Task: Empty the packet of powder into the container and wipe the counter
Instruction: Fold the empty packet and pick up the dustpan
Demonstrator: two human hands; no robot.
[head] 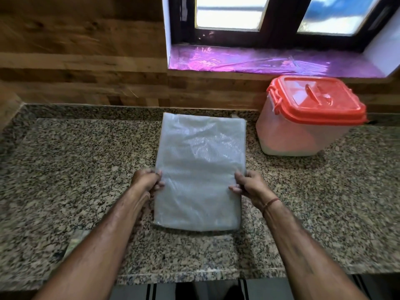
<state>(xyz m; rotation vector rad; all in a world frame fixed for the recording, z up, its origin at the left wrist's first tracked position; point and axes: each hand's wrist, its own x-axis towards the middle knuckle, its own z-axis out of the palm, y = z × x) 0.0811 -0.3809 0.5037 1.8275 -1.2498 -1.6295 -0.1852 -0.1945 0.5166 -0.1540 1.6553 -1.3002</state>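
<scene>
On the speckled granite counter [65, 169] is the packet [200, 169]: flat, whitish see-thru plastic, long side running away from the person. Both hands are on it, approx at its lower half.

The left hand [147, 179] grips the packet's left edge w/ thumb on top and the other fingers curled in round the edge, a narrow pinch. The right hand [251, 187] does the same on the packet's right edge, thumb over the top face, fingers tucked beneath & mostly hidden.

There's a dark shadow under the packet's near edge; can't tell if it lies flat on the stone or is lifted a bit. The plastic is crinkled w/ glare in the upper part, and the contents aren't readable thru it.

The container [287, 135] stands right of the packet's far end, apart from it, not touching. It's a clear-ish square tub w/ a red lid [316, 98] on & closed, clips showing on the lid's left side and a raised handle in the middle. There's a pale layer at the tub bottom, can't say what.

A red thread band [271, 202] goes round the right wrist, just right of the packet's near half. Beyond the packet is a wood-plank wall [75, 61]; beyond & right of it, a dark-framed window [229, 14] w/ a purple-glinting sill [259, 61]. Left of the packet's near corner is a blurry greenish patch [75, 241] on the stone, can't ID.
</scene>
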